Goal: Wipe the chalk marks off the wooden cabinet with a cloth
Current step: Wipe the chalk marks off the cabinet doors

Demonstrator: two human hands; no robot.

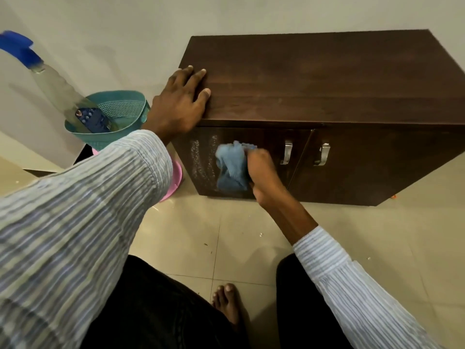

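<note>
Blue cloth [232, 167] bunched tight in right hand [263, 172], pressed on left cabinet door [271, 144]; chalk marks [201, 159] just left of grip. Left hand [180, 102] flat, fingers spread, on cabinet top [314, 79], prob. bracing.

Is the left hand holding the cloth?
No, the left hand rests flat on the cabinet top; the right hand presses the blue cloth against the door.
</note>
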